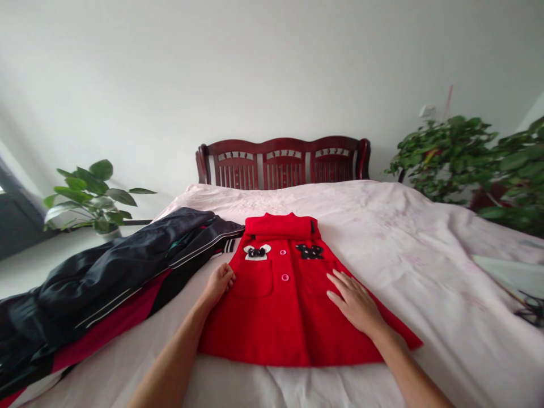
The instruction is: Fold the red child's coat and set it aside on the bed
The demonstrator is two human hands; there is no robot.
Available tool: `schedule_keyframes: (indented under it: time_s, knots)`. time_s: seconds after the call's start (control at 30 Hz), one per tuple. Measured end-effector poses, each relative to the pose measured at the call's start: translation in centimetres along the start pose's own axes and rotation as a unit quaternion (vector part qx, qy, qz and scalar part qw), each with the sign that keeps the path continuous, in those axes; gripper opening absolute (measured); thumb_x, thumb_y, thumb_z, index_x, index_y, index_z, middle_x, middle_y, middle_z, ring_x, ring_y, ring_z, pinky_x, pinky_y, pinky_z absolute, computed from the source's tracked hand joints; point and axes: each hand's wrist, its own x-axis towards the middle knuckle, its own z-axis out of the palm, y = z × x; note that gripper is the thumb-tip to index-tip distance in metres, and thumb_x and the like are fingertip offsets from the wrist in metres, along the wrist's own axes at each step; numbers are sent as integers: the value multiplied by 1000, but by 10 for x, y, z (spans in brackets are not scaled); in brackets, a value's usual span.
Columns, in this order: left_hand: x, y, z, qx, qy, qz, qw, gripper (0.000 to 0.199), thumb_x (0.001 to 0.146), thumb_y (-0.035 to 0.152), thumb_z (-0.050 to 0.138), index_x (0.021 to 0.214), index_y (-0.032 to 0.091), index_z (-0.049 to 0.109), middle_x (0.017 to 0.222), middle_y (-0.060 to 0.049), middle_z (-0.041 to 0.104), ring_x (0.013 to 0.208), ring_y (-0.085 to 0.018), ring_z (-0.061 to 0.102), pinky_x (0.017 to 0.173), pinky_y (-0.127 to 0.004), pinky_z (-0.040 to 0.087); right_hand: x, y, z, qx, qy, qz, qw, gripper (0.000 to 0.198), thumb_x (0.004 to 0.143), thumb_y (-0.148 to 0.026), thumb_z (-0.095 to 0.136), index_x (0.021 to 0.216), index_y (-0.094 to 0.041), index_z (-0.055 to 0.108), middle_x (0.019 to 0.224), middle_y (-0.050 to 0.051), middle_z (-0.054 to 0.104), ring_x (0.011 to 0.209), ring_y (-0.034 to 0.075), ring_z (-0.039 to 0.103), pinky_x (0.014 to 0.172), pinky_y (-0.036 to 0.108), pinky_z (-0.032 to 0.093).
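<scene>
A red coat point(284, 323) lies spread on the bed, its upper part folded down toward me at the far end. Two round buttons run down its middle, and a pocket on each side carries a bow-like applique, one white and black point(257, 253), one black with white dots point(310, 251). My left hand point(220, 281) is closed at the coat's left edge, fingers curled against the cloth. Flat on the right side of the coat, near the right pocket, rests my right hand point(353, 300) with its fingers extended and slightly apart.
Dark clothes point(127, 277) with white stripes and a magenta panel are heaped on the left of the bed. A pale floral sheet point(425, 272) covers the bed. Behind stands a dark red wooden headboard point(284, 164). Potted plants point(93, 195) flank both sides.
</scene>
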Motion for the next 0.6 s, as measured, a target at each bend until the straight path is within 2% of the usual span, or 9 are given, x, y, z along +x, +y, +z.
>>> schedule_keyframes:
  time_s: [0.2, 0.37, 0.5, 0.6]
  knots:
    - [-6, 4, -10, 76, -10, -34, 996, 17, 67, 33, 58, 64, 22, 45, 46, 7, 49, 40, -8, 39, 42, -19, 25, 0, -2, -5, 12, -2, 1, 1000, 53, 95, -46, 40, 141, -24, 51, 151, 10, 47, 141, 26, 41, 114, 47, 37]
    - [-27, 0, -31, 129, -15, -47, 990, 17, 66, 31, 57, 60, 23, 43, 44, 6, 47, 41, -9, 37, 42, -21, 22, 0, -2, -5, 17, 9, -3, 1000, 52, 94, -45, 41, 141, -26, 52, 150, 9, 49, 139, 26, 43, 113, 49, 39]
    - [-51, -6, -68, 154, 3, -50, 987, 18, 68, 38, 55, 62, 24, 45, 47, 5, 51, 43, -11, 40, 42, -21, 24, 0, -2, -5, 15, 6, -9, 1000, 52, 94, -46, 40, 141, -26, 52, 150, 9, 48, 139, 26, 43, 114, 48, 37]
    - [-75, -10, -111, 171, 36, -54, 983, 22, 68, 45, 56, 64, 24, 50, 53, 4, 56, 45, -12, 44, 43, -21, 29, 0, -1, -3, 8, 3, -3, 1000, 53, 95, -46, 39, 141, -24, 51, 151, 10, 47, 140, 26, 42, 114, 48, 37]
